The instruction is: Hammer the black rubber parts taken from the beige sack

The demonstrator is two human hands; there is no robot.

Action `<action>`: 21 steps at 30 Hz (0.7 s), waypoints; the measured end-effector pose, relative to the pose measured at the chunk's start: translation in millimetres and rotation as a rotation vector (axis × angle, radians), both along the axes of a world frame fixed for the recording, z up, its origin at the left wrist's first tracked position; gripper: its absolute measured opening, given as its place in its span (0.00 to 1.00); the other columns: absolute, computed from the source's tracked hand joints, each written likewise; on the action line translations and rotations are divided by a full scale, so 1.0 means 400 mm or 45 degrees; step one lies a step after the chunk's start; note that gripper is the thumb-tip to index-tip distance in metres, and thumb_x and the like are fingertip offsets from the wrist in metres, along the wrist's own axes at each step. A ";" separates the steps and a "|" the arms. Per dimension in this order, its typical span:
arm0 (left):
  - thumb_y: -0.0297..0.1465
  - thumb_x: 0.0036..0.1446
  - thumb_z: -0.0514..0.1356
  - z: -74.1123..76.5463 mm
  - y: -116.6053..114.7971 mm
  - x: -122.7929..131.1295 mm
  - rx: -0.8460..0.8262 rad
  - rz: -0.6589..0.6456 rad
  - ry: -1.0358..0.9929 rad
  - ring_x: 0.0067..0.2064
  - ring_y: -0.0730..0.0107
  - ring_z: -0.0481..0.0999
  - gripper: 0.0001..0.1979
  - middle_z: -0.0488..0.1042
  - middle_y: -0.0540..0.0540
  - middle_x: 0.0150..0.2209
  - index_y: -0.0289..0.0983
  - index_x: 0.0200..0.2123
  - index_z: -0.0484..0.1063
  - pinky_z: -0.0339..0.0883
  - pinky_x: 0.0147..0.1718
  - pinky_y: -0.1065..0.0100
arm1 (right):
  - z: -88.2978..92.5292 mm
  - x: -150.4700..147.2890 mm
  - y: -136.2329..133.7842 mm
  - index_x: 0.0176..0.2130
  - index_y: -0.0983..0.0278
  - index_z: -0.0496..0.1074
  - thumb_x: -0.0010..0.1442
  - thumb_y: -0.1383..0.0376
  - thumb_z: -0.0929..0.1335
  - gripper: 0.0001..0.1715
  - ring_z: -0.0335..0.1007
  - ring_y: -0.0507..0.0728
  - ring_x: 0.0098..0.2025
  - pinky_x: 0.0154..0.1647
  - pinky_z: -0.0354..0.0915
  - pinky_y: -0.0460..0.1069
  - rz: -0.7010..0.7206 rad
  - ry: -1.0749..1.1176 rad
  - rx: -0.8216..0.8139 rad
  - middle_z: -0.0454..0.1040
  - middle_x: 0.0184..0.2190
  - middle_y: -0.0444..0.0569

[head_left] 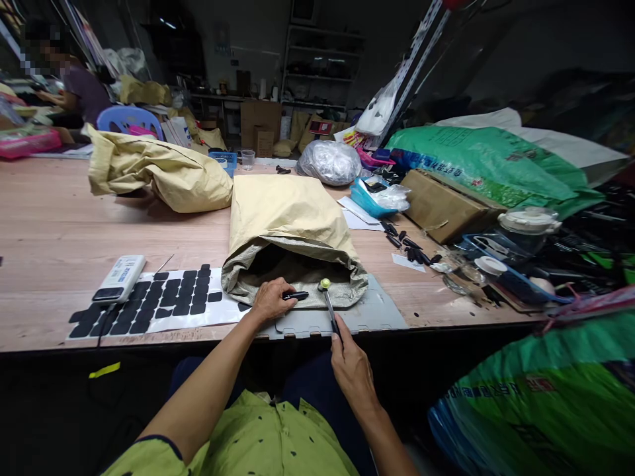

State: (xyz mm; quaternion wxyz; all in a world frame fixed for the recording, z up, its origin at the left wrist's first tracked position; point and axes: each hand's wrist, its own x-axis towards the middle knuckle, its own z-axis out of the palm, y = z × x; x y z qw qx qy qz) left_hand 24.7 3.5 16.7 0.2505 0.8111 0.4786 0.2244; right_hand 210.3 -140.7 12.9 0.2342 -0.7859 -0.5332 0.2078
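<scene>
My left hand (pixel 270 301) is closed on a small, elongated black piece (pixel 296 295) at the mouth of a tan sack (pixel 292 205). Its fingers rest near the sack's grey folded rim. In my right hand (pixel 352 363) is a small hammer (pixel 327 301) with a pale yellow round head, a metal shaft and a dark grip. The head is raised in front of the sack's dark opening, a short way right of the black piece. A grey sheet (pixel 381 307) lies beneath the sack's front edge.
To the left lie black stickers on a white sheet (pixel 213 317) and a white device (pixel 120 279) with a cable. Another tan sack (pixel 163 168) stands behind. Loose black pieces (pixel 409 248), a cardboard box (pixel 449 205) and a lidded jar (pixel 528 228) are rightward. A person (pixel 82 89) sits far left.
</scene>
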 end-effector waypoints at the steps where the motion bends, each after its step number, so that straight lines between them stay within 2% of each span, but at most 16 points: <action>1: 0.35 0.53 0.64 -0.001 0.001 0.000 0.001 -0.004 0.001 0.37 0.69 0.73 0.12 0.74 0.50 0.35 0.42 0.41 0.80 0.62 0.37 0.70 | -0.001 0.001 0.003 0.67 0.58 0.56 0.67 0.57 0.54 0.32 0.76 0.59 0.48 0.47 0.69 0.51 -0.010 -0.033 -0.047 0.77 0.50 0.54; 5: 0.39 0.57 0.61 -0.001 0.012 -0.006 -0.014 -0.067 -0.009 0.37 0.69 0.72 0.13 0.73 0.50 0.34 0.41 0.42 0.79 0.61 0.37 0.70 | -0.004 -0.003 0.007 0.69 0.57 0.51 0.68 0.56 0.52 0.33 0.78 0.60 0.37 0.37 0.67 0.50 -0.041 -0.110 -0.175 0.80 0.36 0.53; 9: 0.40 0.60 0.59 0.019 0.015 -0.026 -0.133 -0.181 -0.014 0.41 0.66 0.72 0.13 0.74 0.49 0.37 0.41 0.41 0.79 0.62 0.43 0.67 | -0.006 -0.004 0.009 0.70 0.59 0.50 0.68 0.57 0.52 0.33 0.78 0.60 0.35 0.35 0.65 0.49 -0.041 -0.106 -0.173 0.79 0.32 0.53; 12: 0.38 0.56 0.64 0.042 -0.006 -0.056 -0.240 -0.304 -0.039 0.50 0.61 0.70 0.09 0.74 0.48 0.46 0.43 0.38 0.80 0.59 0.53 0.61 | -0.009 -0.003 0.010 0.69 0.59 0.51 0.68 0.57 0.52 0.33 0.77 0.59 0.33 0.34 0.64 0.49 -0.029 -0.107 -0.150 0.79 0.31 0.53; 14: 0.36 0.51 0.67 0.055 -0.035 -0.080 -0.301 -0.398 -0.021 0.59 0.56 0.64 0.07 0.69 0.48 0.58 0.44 0.36 0.81 0.54 0.60 0.56 | -0.012 -0.003 0.010 0.69 0.61 0.51 0.68 0.57 0.52 0.33 0.77 0.59 0.33 0.33 0.65 0.49 -0.019 -0.104 -0.111 0.79 0.32 0.53; 16: 0.34 0.47 0.70 0.063 -0.070 -0.101 -0.346 -0.461 0.037 0.65 0.51 0.56 0.07 0.58 0.49 0.66 0.44 0.34 0.81 0.47 0.64 0.52 | -0.015 -0.003 0.009 0.69 0.62 0.51 0.68 0.58 0.52 0.34 0.77 0.59 0.32 0.33 0.65 0.49 -0.016 -0.097 -0.078 0.79 0.31 0.53; 19: 0.32 0.43 0.72 0.063 -0.122 -0.120 -0.337 -0.493 0.148 0.70 0.47 0.46 0.08 0.48 0.50 0.71 0.43 0.31 0.82 0.34 0.67 0.47 | -0.016 -0.003 0.008 0.69 0.62 0.51 0.68 0.58 0.52 0.34 0.76 0.59 0.31 0.32 0.65 0.49 -0.023 -0.090 -0.078 0.79 0.30 0.53; 21: 0.32 0.41 0.72 0.057 -0.146 -0.123 -0.291 -0.486 0.204 0.71 0.46 0.42 0.08 0.45 0.52 0.71 0.43 0.30 0.82 0.30 0.67 0.45 | -0.014 -0.003 0.009 0.69 0.62 0.51 0.68 0.58 0.52 0.33 0.76 0.59 0.31 0.32 0.64 0.49 -0.023 -0.097 -0.102 0.79 0.30 0.53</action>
